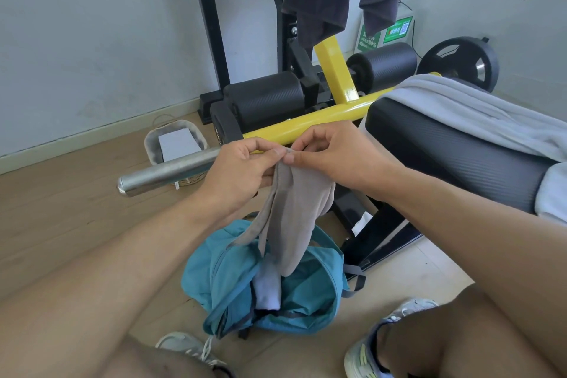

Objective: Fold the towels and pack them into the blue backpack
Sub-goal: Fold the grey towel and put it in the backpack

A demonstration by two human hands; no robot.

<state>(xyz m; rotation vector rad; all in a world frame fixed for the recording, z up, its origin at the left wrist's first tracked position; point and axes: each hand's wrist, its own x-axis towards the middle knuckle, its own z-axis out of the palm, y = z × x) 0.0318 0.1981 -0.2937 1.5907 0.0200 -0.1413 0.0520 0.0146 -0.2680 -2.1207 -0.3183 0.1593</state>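
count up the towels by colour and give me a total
Grey-brown towel, pinched by left hand and right hand: 1
White towel in the blue backpack: 1
Light grey towel on the bench: 1
Total: 3

Backpack (294, 301) opening partly hidden behind the hanging grey towel (291, 218), white towel (268, 285) mostly buried inside, pale towel (478, 120) cut off at right edge, green label (395, 31) unreadable

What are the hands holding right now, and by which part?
Both hands, left hand and right hand, pinch the top edge of a grey-brown cloth towel; it hangs over the open blue backpack.
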